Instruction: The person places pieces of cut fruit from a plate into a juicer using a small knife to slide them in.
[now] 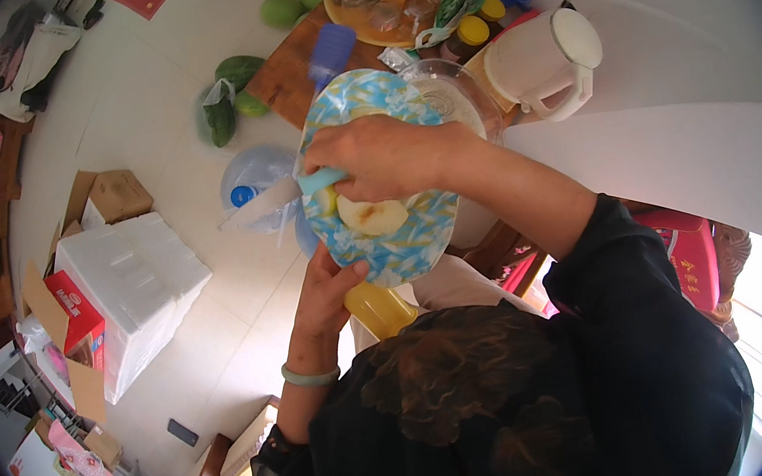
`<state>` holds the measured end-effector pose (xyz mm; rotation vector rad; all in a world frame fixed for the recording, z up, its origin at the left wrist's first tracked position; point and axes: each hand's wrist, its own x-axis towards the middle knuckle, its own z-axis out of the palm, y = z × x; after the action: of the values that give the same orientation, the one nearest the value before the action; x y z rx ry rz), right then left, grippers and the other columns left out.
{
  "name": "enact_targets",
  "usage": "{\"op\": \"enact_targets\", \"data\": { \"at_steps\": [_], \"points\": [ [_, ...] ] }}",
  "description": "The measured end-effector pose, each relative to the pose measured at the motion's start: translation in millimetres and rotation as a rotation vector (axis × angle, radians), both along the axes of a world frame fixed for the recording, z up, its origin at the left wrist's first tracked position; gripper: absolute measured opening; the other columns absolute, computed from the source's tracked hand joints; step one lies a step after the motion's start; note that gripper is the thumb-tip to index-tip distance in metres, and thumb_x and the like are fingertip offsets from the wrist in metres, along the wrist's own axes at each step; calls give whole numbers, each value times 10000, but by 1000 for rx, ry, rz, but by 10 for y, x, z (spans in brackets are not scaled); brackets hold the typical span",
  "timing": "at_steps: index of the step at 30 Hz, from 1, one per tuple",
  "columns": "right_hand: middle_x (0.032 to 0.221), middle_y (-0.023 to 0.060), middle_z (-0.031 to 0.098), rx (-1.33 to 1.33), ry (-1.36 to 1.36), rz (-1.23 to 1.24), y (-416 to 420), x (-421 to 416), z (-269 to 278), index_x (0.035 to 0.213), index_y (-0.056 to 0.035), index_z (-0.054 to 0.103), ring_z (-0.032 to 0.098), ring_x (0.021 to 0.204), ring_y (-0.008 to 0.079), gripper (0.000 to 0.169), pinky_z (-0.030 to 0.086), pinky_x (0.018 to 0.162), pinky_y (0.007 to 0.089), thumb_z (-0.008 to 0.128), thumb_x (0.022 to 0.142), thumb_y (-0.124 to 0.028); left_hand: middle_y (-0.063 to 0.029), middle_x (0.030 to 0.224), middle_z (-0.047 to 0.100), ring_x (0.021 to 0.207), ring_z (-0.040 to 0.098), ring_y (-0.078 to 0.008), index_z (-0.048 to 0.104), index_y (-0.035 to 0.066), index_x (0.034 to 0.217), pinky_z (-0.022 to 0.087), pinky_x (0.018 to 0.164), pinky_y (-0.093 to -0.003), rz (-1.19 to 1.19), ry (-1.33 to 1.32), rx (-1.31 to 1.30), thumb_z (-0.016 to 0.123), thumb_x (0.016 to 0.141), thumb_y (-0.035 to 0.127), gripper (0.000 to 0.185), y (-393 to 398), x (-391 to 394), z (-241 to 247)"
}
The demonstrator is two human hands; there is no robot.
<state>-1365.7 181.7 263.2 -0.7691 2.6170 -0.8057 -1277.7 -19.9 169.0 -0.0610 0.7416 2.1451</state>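
Note:
A kitchen knife with a light blue handle (323, 180) is gripped in my right hand (381, 155). Its pale blade (268, 202) points left, past the edge of a blue-and-yellow floral plate (417, 240). My left hand (329, 284) holds the near left rim of that plate, thumb on top. On the plate lies a pale cut piece of fruit (372, 216) with a brownish core. Another piece with yellow-green skin (327, 202) is partly covered by my right hand. Below the plate, a yellow plastic container (379, 309) shows in part.
A wooden table (284, 81) bears a white electric kettle (539, 65), a clear bowl (458, 87), yellow-lidded jars (473, 31) and a tray of glassware (387, 13). Green melons (240, 72) and a large water bottle (257, 175) stand on the floor. A white foam box (133, 278) is farther left.

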Motion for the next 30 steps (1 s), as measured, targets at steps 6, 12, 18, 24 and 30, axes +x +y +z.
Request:
{"op": "enact_targets", "data": {
  "at_steps": [6, 12, 18, 24, 30],
  "points": [
    [1095, 139, 579, 93, -59, 20, 8, 133, 25, 1075, -35, 617, 614, 997, 349, 327, 500, 855, 422, 652, 801, -211, -102, 1324, 544, 1210, 547, -233, 362, 40, 1418, 452, 1025, -391, 24, -18, -9, 656, 851, 6, 640, -48, 85, -85],
    [1021, 140, 589, -123, 34, -54, 98, 318, 3, 1056, -62, 638, 631, 950, 339, 309, 506, 821, 439, 670, 770, -175, -101, 1312, 555, 1188, 564, -238, 390, 42, 1400, 460, 1017, -389, 44, -15, -42, 660, 848, 10, 615, -72, 92, -100],
    [925, 107, 638, -490, 54, -334, 335, 411, 165, 1006, -20, 648, 645, 831, 265, 285, 507, 754, 357, 740, 766, -145, -117, 1298, 569, 1185, 568, -246, 424, 25, 1370, 458, 1021, -397, 60, -13, -56, 684, 819, 28, 610, -124, 87, -174],
    [813, 36, 636, -680, -253, -585, 574, 490, 197, 1025, -9, 654, 566, 744, 74, 268, 466, 664, 246, 759, 815, -137, -125, 1307, 563, 1191, 565, -257, 418, 16, 1371, 457, 1025, -404, 59, -30, -22, 682, 817, 35, 614, -69, 74, -151],
    [796, -8, 624, -810, -268, -780, 775, 494, 329, 993, -2, 663, 581, 627, 54, 245, 447, 571, 209, 755, 842, -172, -127, 1320, 551, 1199, 559, -267, 406, 16, 1380, 455, 1027, -413, 85, -25, -15, 678, 813, 32, 630, -39, 86, -207]
  ]
}}
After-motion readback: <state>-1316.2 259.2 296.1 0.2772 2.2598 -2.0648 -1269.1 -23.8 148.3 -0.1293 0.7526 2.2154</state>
